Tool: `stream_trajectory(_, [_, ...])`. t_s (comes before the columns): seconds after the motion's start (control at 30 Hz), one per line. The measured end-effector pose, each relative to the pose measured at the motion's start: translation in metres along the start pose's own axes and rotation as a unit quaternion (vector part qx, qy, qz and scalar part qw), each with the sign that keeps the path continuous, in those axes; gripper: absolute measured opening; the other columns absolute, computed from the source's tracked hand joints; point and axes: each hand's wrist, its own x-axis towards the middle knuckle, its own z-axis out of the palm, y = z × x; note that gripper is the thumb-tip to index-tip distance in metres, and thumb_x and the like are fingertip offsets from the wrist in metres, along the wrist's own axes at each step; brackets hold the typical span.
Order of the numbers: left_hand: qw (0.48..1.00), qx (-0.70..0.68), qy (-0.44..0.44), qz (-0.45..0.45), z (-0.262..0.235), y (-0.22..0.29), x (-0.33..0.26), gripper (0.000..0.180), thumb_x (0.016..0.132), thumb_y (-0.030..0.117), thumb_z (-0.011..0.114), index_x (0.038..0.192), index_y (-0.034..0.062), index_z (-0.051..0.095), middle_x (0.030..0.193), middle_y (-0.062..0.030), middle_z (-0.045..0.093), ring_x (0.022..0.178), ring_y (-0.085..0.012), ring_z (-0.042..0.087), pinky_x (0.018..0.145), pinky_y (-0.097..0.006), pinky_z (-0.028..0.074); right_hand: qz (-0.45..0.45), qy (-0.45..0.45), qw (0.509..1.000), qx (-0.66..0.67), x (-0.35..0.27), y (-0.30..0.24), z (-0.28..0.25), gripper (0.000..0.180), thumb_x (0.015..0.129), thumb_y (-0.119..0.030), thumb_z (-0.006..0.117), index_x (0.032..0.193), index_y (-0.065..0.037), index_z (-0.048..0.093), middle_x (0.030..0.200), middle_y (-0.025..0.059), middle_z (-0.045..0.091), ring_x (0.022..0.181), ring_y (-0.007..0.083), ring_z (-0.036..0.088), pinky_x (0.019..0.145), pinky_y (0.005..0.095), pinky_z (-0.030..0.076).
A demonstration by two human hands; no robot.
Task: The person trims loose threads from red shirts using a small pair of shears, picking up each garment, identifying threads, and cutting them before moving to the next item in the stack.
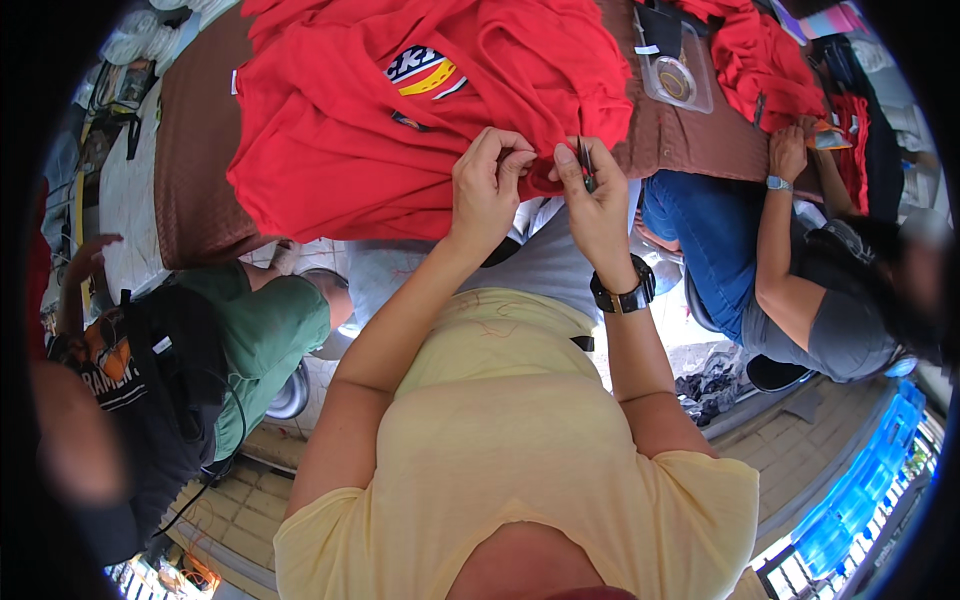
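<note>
Head view. One printed red garment (320,130), spread on one brown-covered table (195,150) before you. Your left hand (487,185): thumb and forefinger pinched together, on what you cannot tell. Your right hand (597,203): gripping one small dark tool (587,168). Both obstruct the garment's near edge. Rightward: one clear box (702,62), more red cloth (750,62). Seated alongside: two co-workers (850,330).

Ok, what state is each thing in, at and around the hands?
Left hand: thumb and fingertips drawn together; can't tell if anything is pinched.
Right hand: closed around the small dark tool.
Small dark tool: held; open or shut, can't tell.
Red shirt: rumpled, printed side partly showing.
Brown tablecloth: draped, partly under the shirt.
Black watch: worn on the right wrist.
</note>
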Motion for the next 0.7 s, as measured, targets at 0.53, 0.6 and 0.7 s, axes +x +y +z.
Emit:
stream_trajectory(0.53, [0.994, -0.107, -0.027, -0.006, -0.002, -0.014, -0.002, 0.004, 0.100, 0.002, 0.060, 0.098, -0.0012, 0.058, 0.101, -0.0071, 0.063, 0.091, -0.0110, 0.059, 0.081, -0.026, 0.051, 0.131, -0.056, 0.987, -0.071, -0.024, -0.011, 0.020, 0.045, 0.109, -0.031, 0.038, 0.094, 0.006, 0.059, 0.078, 0.0225, 0.063, 0.072, 0.0359, 0.064, 0.068, 0.0440, 0.047])
stream_trajectory(0.6, [0.994, -0.109, -0.029, -0.005, -0.002, -0.013, -0.002, 0.004, 0.099, 0.001, 0.061, 0.097, -0.0016, 0.059, 0.101, -0.0071, 0.063, 0.091, -0.0113, 0.060, 0.081, -0.026, 0.051, 0.131, -0.050, 0.988, -0.061, -0.022, -0.007, 0.021, 0.046, 0.109, -0.032, 0.039, 0.093, 0.006, 0.059, 0.078, 0.0227, 0.064, 0.072, 0.0357, 0.064, 0.067, 0.0437, 0.047])
stream_trajectory(0.7, [0.994, -0.109, -0.030, -0.013, -0.002, -0.007, -0.003, 0.004, 0.098, 0.001, 0.061, 0.096, -0.0019, 0.059, 0.101, -0.0074, 0.063, 0.090, -0.0116, 0.060, 0.081, -0.026, 0.051, 0.139, -0.044, 0.988, -0.051, -0.019, 0.002, 0.021, 0.047, 0.109, -0.033, 0.040, 0.091, 0.006, 0.059, 0.075, 0.0211, 0.063, 0.068, 0.0330, 0.063, 0.064, 0.0425, 0.046])
